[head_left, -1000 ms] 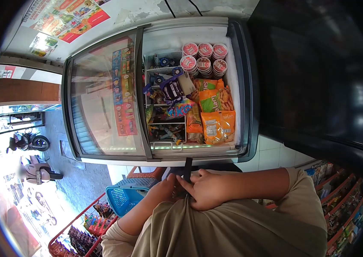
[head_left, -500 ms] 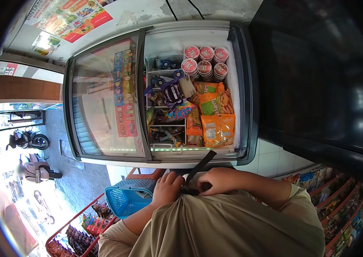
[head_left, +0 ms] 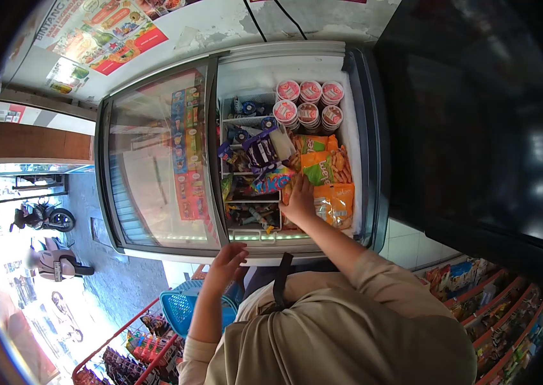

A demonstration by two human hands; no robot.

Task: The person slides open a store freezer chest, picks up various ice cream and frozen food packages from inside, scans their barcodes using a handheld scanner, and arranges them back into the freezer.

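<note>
My right hand [head_left: 298, 200] reaches into the open half of a chest freezer [head_left: 366, 147], its fingers stretched over the orange snack packets. A green-and-orange packet [head_left: 318, 172] lies just beyond the fingertips, and an orange packet [head_left: 334, 204] is beside the wrist. To the left of this hand, a brightly coloured wrapper [head_left: 272, 182] and a purple packet [head_left: 261, 153] rest across the white wire dividers. My left hand [head_left: 226, 262] hovers at the freezer's front edge, empty, with loosely bent fingers apart. A black strap [head_left: 281, 282] hangs at my waist.
Stacked tubs with pink-and-white lids [head_left: 308, 91] stand at the freezer's back right. A sliding glass lid [head_left: 149, 160] covers its left half. Below the left arm is a blue basket [head_left: 178, 311]. Snack racks [head_left: 496, 308] stand at right, and parked motorbikes [head_left: 53, 215] are outside.
My right hand has left the strap at my waist and moved forward into the freezer. My left hand has come off the waist too and shifted left and slightly up.
</note>
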